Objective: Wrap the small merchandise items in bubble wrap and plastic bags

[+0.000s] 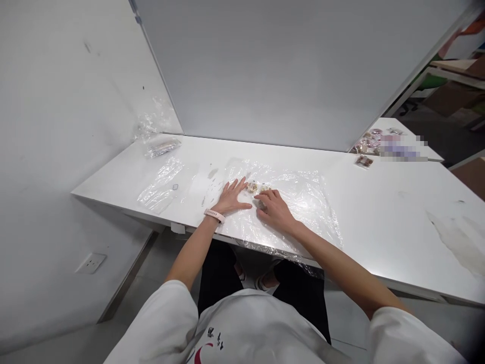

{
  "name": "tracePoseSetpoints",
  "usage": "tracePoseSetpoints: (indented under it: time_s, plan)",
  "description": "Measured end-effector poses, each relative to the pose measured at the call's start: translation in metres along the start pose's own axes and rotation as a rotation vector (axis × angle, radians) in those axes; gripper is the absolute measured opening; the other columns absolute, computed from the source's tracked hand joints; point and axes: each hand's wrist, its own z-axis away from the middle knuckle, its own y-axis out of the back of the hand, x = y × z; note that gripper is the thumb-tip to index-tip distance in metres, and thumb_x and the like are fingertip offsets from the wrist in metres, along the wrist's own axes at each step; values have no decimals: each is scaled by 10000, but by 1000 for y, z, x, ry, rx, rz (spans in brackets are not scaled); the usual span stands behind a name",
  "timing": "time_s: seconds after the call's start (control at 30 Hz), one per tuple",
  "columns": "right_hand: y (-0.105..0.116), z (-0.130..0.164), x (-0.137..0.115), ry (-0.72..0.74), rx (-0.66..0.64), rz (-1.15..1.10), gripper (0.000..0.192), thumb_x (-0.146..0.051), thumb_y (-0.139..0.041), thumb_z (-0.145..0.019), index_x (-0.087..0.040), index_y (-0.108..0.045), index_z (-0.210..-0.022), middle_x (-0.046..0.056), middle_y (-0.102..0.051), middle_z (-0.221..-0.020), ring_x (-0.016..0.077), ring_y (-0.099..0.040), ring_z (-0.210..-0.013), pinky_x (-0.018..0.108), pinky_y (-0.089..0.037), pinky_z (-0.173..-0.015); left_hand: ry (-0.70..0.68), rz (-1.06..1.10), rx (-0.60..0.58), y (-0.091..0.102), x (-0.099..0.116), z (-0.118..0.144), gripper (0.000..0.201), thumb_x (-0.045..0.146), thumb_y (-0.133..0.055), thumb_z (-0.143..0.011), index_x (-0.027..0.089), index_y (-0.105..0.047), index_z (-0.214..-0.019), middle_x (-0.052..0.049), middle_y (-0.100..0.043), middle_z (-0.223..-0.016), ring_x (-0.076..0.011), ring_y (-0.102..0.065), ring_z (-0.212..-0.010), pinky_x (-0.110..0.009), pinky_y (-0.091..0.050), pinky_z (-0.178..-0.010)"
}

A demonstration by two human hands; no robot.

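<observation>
Head view first: how do the hands stand?

"Left hand (230, 198) is spread flat on a clear plastic sheet (303, 202), its thumb pointing toward the other. Right hand (276, 211) is curled with its fingertips down; whether it pinches anything I cannot tell."

"And what lies at the fingers?"

"Small gold-and-white pieces (252, 187), just ahead of the hands, roughly midway between the near and far edges of the table (394, 217). Whether they are wrapped, or lie on or under the plastic, is too small to tell."

"How would they handle?"

"Light, I'd judge, and perhaps fragile, so a gentle fingertip hold at the sides suits them. The sheet looks thin, limp and slippery: better kept down with a flat palm, or taken by the part that hangs over the table's near edge."

"Any containers?"

"By the table's far edge, toward the right, sits a clear packet (364, 161) with reddish-brown contents. Near the far left corner lies a flat clear bag (163, 147); what it holds I can't make out. Past the partition (265, 76), more little packets (373, 137) are heaped, some pinkish inside. The big sheet may itself be a bag; I see no clear opening."
</observation>
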Motion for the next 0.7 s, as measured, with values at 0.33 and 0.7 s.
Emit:
tracePoseSetpoints:
  time_s: [0.33, 0.7]
  plan:
    - [39, -25, 32, -147, 100, -301, 386, -292, -567, -865, -242, -593, -1247, 107, -595, -1242, 244, -588, -985, 442, -528, -860, -10, 22, -9, 1, -2, 1, 979, 614, -664, -817, 331, -152, -1602, -45, -284, -1644, -261, -60, -1561, -552, -18, -1249]
    - [-4, -38, 44, -212, 68, -81, 595, -223, -522, -801, -176, -534, -1394, 157, -488, -1427, 340, -462, -1279, 501, -426, -1071, -26, 9, -7, -2, -8, -1, 908, 618, -637, -830, 336, -218, -1584, -10, -255, -1656, -246, -55, -1563, -505, 6, -1261]
